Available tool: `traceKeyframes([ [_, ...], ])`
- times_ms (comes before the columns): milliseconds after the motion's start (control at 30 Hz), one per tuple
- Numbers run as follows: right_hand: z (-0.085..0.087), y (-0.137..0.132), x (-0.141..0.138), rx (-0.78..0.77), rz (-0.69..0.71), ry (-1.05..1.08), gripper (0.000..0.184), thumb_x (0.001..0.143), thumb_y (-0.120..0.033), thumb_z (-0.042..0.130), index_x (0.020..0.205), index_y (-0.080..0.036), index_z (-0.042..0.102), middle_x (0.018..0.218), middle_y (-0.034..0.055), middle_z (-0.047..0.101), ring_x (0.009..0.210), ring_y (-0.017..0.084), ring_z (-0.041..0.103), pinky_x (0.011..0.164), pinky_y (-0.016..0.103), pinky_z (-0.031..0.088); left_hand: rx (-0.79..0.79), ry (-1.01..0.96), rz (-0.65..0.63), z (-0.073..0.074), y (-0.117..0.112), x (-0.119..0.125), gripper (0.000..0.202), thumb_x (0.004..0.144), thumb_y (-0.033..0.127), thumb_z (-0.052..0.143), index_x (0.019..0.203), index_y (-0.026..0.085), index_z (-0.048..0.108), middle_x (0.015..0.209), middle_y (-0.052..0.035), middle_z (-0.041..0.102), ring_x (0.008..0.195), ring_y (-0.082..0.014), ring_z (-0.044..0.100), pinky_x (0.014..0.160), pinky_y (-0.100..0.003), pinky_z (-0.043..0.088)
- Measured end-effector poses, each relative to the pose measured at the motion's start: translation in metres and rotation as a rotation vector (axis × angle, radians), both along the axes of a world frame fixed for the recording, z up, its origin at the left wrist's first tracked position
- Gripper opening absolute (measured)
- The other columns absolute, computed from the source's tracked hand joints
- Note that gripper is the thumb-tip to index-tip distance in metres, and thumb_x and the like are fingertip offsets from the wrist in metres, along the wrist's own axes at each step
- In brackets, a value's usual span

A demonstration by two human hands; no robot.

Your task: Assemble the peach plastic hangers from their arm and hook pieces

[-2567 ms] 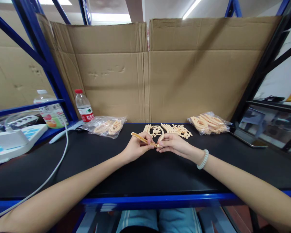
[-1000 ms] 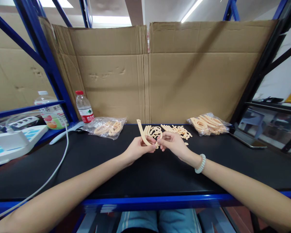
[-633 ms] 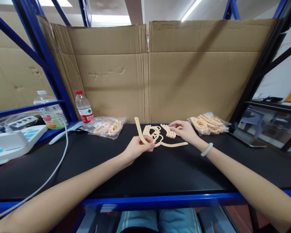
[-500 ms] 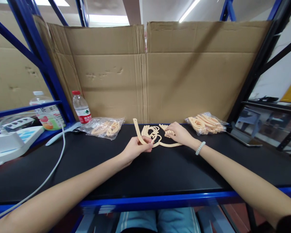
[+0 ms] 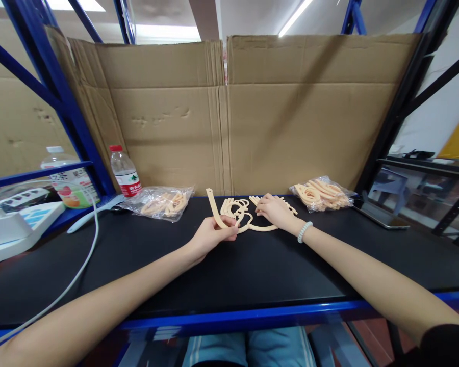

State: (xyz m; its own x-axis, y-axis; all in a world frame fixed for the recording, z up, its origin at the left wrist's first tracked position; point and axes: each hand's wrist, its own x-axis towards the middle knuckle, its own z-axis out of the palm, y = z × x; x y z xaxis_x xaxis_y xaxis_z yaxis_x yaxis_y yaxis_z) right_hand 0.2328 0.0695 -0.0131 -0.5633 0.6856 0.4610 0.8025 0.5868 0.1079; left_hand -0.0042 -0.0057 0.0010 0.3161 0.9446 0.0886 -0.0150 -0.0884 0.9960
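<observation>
My left hand (image 5: 214, 234) is closed around a cream-coloured curved strip (image 5: 213, 204), whose upper end has a small hole and sticks up past the fingers. This strip meets a second curved strip (image 5: 263, 229) lying toward my right wrist, with a loop (image 5: 246, 218) near the join. Just behind are several cream ring-shaped pieces (image 5: 237, 204). My right hand (image 5: 276, 210) hovers low over a row of narrow cream pieces (image 5: 289, 205), fingers bent downward and somewhat apart. I see nothing held in it, though its palm side is hidden.
Clear bags of similar cream pieces lie at back left (image 5: 164, 202) and back right (image 5: 323, 193). A red-capped bottle (image 5: 125, 171), a larger bottle (image 5: 71, 183), a power strip (image 5: 30, 224) and a white cable (image 5: 87, 260) occupy the left. Cardboard (image 5: 168, 117) walls the back.
My right hand has shifted slightly left over the cream pieces, so more of the row shows on its right. My left hand keeps its hold on the strip. The view has shifted slightly.
</observation>
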Motion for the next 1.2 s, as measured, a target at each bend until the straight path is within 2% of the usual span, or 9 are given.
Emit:
traceKeyframes([
  [100,0.002,0.001,0.000,-0.019,0.075,0.186,0.016,0.090,-0.019,0.054,0.084,-0.019,0.069,0.094,0.0074,0.066,0.095,0.022,0.052,0.083,0.036,0.040,0.021,0.003,-0.007,0.001,0.000,0.000,0.027,0.061,0.029,0.082,0.076,0.012,0.068,0.079,-0.0022,0.063,0.067,-0.0106,0.060,0.070,-0.026,0.055],
  [200,0.008,-0.001,0.001,-0.040,0.162,0.560,0.016,0.090,-0.022,0.051,0.083,-0.019,0.065,0.093,0.0069,0.064,0.090,0.019,0.057,0.082,0.034,0.045,0.017,-0.002,-0.007,0.002,-0.001,0.000,0.026,0.060,0.028,0.082,0.075,0.012,0.067,0.082,-0.0027,0.063,0.068,-0.0104,0.060,0.070,-0.025,0.054],
  [333,0.019,-0.014,0.002,-0.318,0.206,1.100,0.022,0.086,-0.040,0.055,0.090,-0.019,0.057,0.090,0.0051,0.064,0.062,0.015,0.063,0.058,0.030,0.051,-0.004,-0.034,-0.001,0.004,-0.001,0.000,0.026,0.059,0.026,0.083,0.074,0.012,0.067,0.086,-0.0032,0.063,0.070,-0.0101,0.060,0.071,-0.025,0.054],
  [433,0.029,-0.033,-0.004,-0.500,0.282,1.320,0.032,0.080,-0.048,0.062,0.092,-0.019,0.054,0.095,0.0065,0.066,0.065,0.015,0.067,0.059,0.030,0.054,-0.004,-0.064,-0.003,0.005,-0.001,0.000,0.027,0.058,0.026,0.083,0.074,0.012,0.066,0.085,-0.0034,0.063,0.071,-0.0109,0.061,0.071,-0.026,0.054],
  [633,0.033,-0.054,-0.024,-0.585,0.332,1.405,0.035,0.074,-0.046,0.070,0.089,-0.015,0.069,0.096,0.0098,0.069,0.087,0.021,0.066,0.085,0.038,0.053,-0.038,-0.120,-0.043,0.006,-0.001,-0.001,0.028,0.059,0.026,0.084,0.075,0.012,0.066,0.078,-0.0029,0.063,0.070,-0.0107,0.060,0.070,-0.026,0.052],
  [833,0.022,-0.058,-0.031,-0.513,0.214,1.390,0.028,0.066,-0.035,0.075,0.085,-0.016,0.069,0.083,0.0060,0.068,0.076,0.019,0.063,0.075,0.036,0.052,-0.032,-0.143,-0.125,0.006,-0.001,-0.001,0.026,0.061,0.026,0.083,0.076,0.012,0.066,0.081,-0.0024,0.063,0.068,-0.0088,0.059,0.069,-0.024,0.050],
  [1033,0.017,-0.065,-0.039,-0.567,0.263,1.533,0.061,0.057,-0.025,0.080,0.113,-0.025,0.055,0.102,0.0017,0.058,0.069,0.010,0.058,0.074,0.029,0.052,0.001,-0.141,-0.151,0.007,-0.001,-0.001,0.025,0.062,0.025,0.082,0.076,0.012,0.066,0.083,-0.0016,0.062,0.069,-0.0079,0.058,0.070,-0.023,0.049],
  [1100,0.017,-0.066,-0.042,-0.668,0.297,1.540,0.056,0.055,-0.026,0.082,0.107,-0.022,0.059,0.093,0.0014,0.061,0.074,0.012,0.059,0.078,0.030,0.051,0.015,-0.140,-0.159,0.006,-0.001,-0.002,0.025,0.062,0.025,0.082,0.075,0.012,0.065,0.082,-0.0010,0.062,0.070,-0.0082,0.058,0.071,-0.023,0.049],
  [1200,0.016,-0.067,-0.044,-0.757,0.326,1.468,0.034,0.057,-0.029,0.082,0.085,-0.017,0.066,0.082,0.0032,0.065,0.080,0.016,0.061,0.083,0.033,0.049,0.034,-0.143,-0.166,0.004,0.002,-0.003,0.026,0.063,0.024,0.082,0.076,0.013,0.062,0.080,-0.0006,0.063,0.070,-0.0091,0.059,0.072,-0.024,0.049],
])
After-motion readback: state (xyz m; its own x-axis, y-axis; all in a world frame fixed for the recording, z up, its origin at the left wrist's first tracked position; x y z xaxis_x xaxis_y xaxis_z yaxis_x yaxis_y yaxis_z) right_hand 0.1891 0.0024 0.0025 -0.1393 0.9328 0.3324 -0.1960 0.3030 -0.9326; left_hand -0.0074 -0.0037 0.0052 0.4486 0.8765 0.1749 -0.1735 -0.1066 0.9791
